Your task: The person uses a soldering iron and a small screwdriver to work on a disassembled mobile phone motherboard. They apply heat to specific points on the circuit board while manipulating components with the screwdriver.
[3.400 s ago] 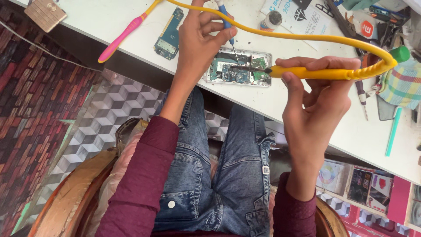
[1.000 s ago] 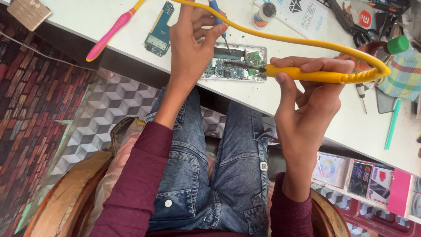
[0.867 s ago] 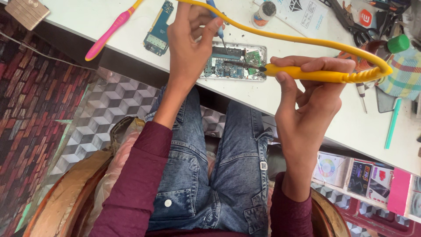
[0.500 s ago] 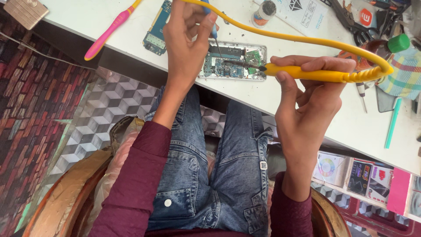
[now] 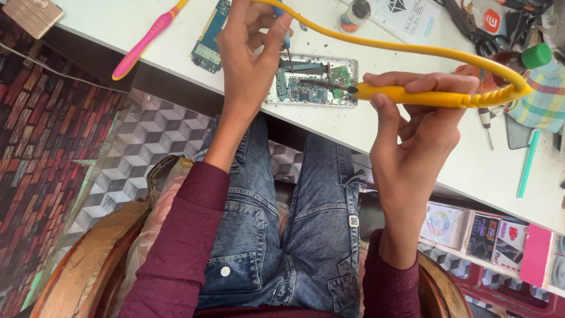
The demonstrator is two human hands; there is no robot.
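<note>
An opened phone (image 5: 312,82) with its green circuit board showing lies near the front edge of the white table (image 5: 412,147). My right hand (image 5: 412,135) grips a yellow soldering iron (image 5: 435,94), whose dark tip rests on the board. Its yellow cord (image 5: 412,50) arcs over the table. My left hand (image 5: 250,53) pinches a thin blue-handled tool (image 5: 285,41) and points it down at the board's upper left part.
A second circuit board (image 5: 207,44) and a pink-handled brush (image 5: 144,41) lie at the left. A small round tin (image 5: 353,15), papers, a green-capped bottle (image 5: 532,56), a checked cloth (image 5: 538,97) and hand tools crowd the right. Boxes sit under the table.
My left hand with the thin tool has shifted slightly over the board's left part. The soldering iron stays on the board. The view has drifted a little.
</note>
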